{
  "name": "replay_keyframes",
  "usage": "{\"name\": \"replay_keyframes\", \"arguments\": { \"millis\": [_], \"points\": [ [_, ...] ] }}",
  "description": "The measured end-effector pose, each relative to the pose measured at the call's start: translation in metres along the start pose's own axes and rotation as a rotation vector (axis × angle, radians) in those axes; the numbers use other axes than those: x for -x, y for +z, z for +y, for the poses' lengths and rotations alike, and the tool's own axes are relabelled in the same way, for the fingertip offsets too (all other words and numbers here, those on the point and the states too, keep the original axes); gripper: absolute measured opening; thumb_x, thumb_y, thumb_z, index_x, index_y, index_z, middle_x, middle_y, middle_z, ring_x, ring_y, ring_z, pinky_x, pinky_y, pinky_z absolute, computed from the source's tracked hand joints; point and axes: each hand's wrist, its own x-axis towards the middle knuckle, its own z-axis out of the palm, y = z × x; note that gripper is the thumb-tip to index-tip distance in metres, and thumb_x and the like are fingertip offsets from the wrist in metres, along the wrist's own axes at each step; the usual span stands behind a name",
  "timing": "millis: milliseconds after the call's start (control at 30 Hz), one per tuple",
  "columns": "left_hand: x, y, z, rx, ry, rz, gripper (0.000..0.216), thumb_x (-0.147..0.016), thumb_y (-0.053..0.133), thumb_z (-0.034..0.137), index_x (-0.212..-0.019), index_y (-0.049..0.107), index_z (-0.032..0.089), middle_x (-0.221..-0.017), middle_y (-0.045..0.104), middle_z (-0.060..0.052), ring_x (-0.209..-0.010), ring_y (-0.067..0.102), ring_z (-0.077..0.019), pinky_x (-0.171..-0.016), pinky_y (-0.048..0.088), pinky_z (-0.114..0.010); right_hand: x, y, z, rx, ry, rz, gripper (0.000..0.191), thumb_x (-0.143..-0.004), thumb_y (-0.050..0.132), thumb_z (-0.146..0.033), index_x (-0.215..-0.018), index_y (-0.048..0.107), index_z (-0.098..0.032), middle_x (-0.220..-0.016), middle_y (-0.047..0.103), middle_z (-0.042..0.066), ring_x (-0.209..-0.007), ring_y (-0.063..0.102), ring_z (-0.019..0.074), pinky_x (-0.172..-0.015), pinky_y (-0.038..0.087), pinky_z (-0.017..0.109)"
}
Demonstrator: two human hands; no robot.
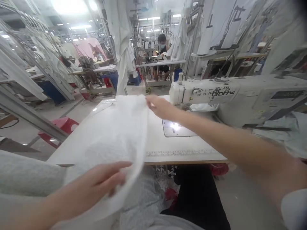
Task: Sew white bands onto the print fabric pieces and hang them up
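A sheet of thin white fabric hangs over the left part of the sewing table and drops past its front edge toward my lap. My right hand reaches across the table and pinches the fabric's far right corner. Lower down, my left hand lies on the fabric near the table's front edge, fingers stretched out and somewhat blurred. To the right stands a white sewing machine, its lit needle plate partly behind my right forearm.
A printed ruler strip runs along the table's front edge. Pale cloth lies right of the machine. A red stool stands at the left, thread cones rise behind the machine, and a person sits at a farther table.
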Motion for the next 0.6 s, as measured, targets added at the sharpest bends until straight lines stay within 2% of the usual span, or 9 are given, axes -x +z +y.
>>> {"name": "replay_keyframes", "arguments": {
  "millis": [33, 100, 133, 200, 267, 333, 400, 467, 600],
  "points": [
    [-0.024, 0.014, 0.01, -0.017, 0.037, -0.079, 0.042, -0.086, 0.04, 0.048, -0.118, 0.057, 0.027, -0.091, 0.068, -0.003, -0.077, 0.063, -0.0174, -0.073, 0.05, -0.027, 0.016, 0.009, 0.008, 0.011, 0.045, -0.058, 0.023, -0.082, 0.048, 0.001, -0.098, 0.054, -0.013, -0.121, 0.05, 0.012, -0.097, 0.054, 0.0198, -0.082, 0.041, 0.032],
    [-0.075, 0.036, 0.019, -0.126, 0.094, 0.064, 0.044, -0.09, 0.032, 0.046, -0.119, 0.055, 0.023, -0.114, 0.061, -0.007, -0.103, 0.057, -0.0205, -0.088, 0.045, -0.031, 0.057, 0.027, 0.017, 0.016, 0.101, -0.08, 0.035, -0.077, 0.045, 0.006, -0.105, 0.054, -0.013, -0.129, 0.046, 0.015, -0.103, 0.053, 0.0211, -0.081, 0.042, 0.03],
    [-0.099, 0.045, 0.019, -0.224, 0.083, 0.155, 0.043, -0.091, 0.03, 0.043, -0.119, 0.054, 0.022, -0.121, 0.057, -0.008, -0.111, 0.053, -0.0212, -0.092, 0.043, -0.032, 0.082, 0.035, 0.017, 0.013, 0.124, -0.089, 0.035, -0.079, 0.043, 0.005, -0.106, 0.055, -0.013, -0.123, 0.051, 0.014, -0.101, 0.054, 0.0204, -0.079, 0.042, 0.029],
    [-0.137, 0.057, 0.013, -0.299, 0.057, 0.203, 0.04, -0.089, 0.035, 0.035, -0.121, 0.051, 0.017, -0.13, 0.049, -0.012, -0.125, 0.039, -0.0261, -0.101, 0.034, -0.039, 0.134, 0.051, 0.01, 0.002, 0.195, -0.138, 0.018, -0.084, 0.044, -0.008, -0.089, 0.061, -0.013, -0.087, 0.066, 0.01, -0.075, 0.061, 0.02, -0.063, 0.043, 0.028],
    [-0.162, 0.067, 0.005, -0.341, 0.019, 0.21, 0.042, -0.088, 0.037, 0.034, -0.124, 0.047, 0.015, -0.139, 0.038, -0.015, -0.133, 0.025, -0.0332, -0.102, 0.03, -0.05, 0.179, 0.072, 0.002, -0.036, 0.281, -0.247, 0.024, -0.084, 0.053, -0.027, -0.064, 0.061, -0.015, -0.059, 0.063, 0.006, -0.053, 0.059, 0.0194, -0.049, 0.039, 0.026],
    [-0.178, 0.074, 0.003, -0.371, -0.007, 0.208, 0.047, -0.088, 0.036, 0.039, -0.129, 0.043, 0.017, -0.145, 0.028, -0.015, -0.134, 0.015, -0.0393, -0.097, 0.03, -0.059, 0.207, 0.099, -0.001, -0.251, 0.504, -0.386, 0.026, -0.081, 0.056, -0.038, -0.074, 0.065, -0.015, -0.064, 0.066, 0.007, -0.059, 0.062, 0.0219, -0.051, 0.042, 0.027],
    [-0.192, 0.078, 0.007, -0.398, -0.009, 0.204, 0.051, -0.088, 0.033, 0.045, -0.132, 0.038, 0.02, -0.147, 0.023, -0.013, -0.134, 0.011, -0.0422, -0.093, 0.029, -0.065, 0.216, 0.131, -0.001, -0.493, 0.58, -0.31, 0.039, -0.075, 0.062, -0.036, -0.106, 0.061, -0.014, -0.096, 0.067, 0.011, -0.087, 0.063, 0.026, -0.072, 0.046, 0.031],
    [-0.209, 0.075, 0.012, -0.425, 0.016, 0.201, 0.053, -0.088, 0.031, 0.047, -0.135, 0.035, 0.022, -0.148, 0.022, -0.012, -0.135, 0.011, -0.0411, -0.094, 0.026, -0.067, 0.212, 0.161, -0.001, -0.697, 0.621, -0.227, 0.047, -0.072, 0.062, -0.03, -0.115, 0.057, -0.013, -0.114, 0.061, 0.013, -0.106, 0.055, 0.0275, -0.088, 0.041, 0.034],
    [-0.241, 0.056, 0.016, -0.473, 0.13, 0.15, 0.054, -0.087, 0.038, 0.05, -0.135, 0.036, 0.025, -0.148, 0.024, -0.008, -0.137, 0.013, -0.0318, -0.104, 0.021, -0.057, 0.21, 0.185, -0.002, -0.969, 0.617, -0.319, 0.038, -0.076, 0.054, -0.032, -0.108, 0.063, -0.014, -0.102, 0.067, 0.008, -0.097, 0.061, 0.0241, -0.082, 0.047, 0.031]
  ]
}}
